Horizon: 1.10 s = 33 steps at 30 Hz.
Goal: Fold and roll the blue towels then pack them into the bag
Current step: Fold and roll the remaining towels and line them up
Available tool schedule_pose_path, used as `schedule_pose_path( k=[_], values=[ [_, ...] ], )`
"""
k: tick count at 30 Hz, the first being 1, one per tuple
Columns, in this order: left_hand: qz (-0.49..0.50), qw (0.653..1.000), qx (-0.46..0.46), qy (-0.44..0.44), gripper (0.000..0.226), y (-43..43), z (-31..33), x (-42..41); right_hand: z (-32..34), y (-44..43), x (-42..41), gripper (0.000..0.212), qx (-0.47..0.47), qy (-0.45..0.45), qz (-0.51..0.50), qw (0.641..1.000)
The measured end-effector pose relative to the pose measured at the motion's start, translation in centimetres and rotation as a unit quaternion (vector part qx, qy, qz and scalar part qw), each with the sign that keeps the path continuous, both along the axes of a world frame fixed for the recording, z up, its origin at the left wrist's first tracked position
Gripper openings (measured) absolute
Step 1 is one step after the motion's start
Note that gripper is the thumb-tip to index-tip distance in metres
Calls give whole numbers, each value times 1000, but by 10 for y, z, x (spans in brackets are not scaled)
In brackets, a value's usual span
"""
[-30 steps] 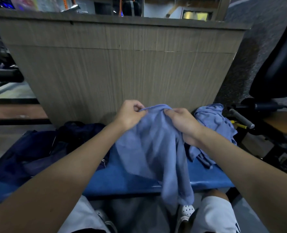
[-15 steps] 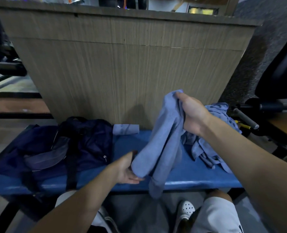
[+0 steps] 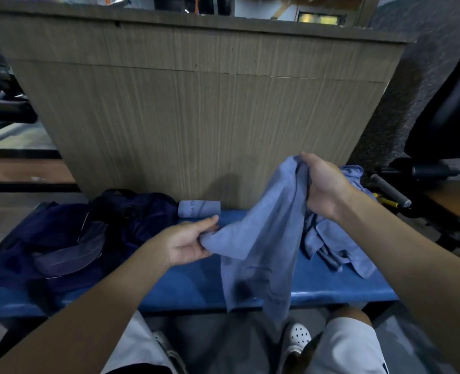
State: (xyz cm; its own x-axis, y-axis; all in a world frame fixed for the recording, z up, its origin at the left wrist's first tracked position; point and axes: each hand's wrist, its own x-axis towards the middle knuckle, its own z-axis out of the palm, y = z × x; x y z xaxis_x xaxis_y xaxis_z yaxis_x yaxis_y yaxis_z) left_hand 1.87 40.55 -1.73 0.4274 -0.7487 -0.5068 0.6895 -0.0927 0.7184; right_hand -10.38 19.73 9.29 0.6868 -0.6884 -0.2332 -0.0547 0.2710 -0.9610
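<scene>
A blue bench (image 3: 185, 287) fronts a wood-grain panel (image 3: 196, 117); dim light.

blue towel (image 3: 264, 238) hangs draped, rolled towel (image 3: 199, 209) lies beside the navy bag (image 3: 88, 238), crumpled towels (image 3: 336, 238) at right.

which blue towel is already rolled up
The small roll by the bag; the held towel hangs loose, the crumpled towel lies heaped.
</scene>
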Motion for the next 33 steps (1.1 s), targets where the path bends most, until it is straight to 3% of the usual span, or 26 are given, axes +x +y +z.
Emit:
schedule_pose_path(
  k=[5,14,18,22,28,33],
  values=[
    [-69,995,70,-18,8,-1,-8,-3,3,-5,-4,39,7,-4,15,1000],
    [-177,962,155,-142,20,6,13,10,1,-19,-8,13,-39,-20,5,999],
    [1,980,100,-175,12,6,39,30,-3,-28,-10,16,-99,11,7,995],
    [142,947,100,-269,15,9,61,44,-12,-41,-12,12,-144,79,-31,986],
    [223,897,95,-370,12,13,75,55,-20,-57,-15,17,-107,80,-39,990],
    [258,879,86,-391,13,13,78,62,-20,-59,-24,11,-129,67,95,985]
  ],
)
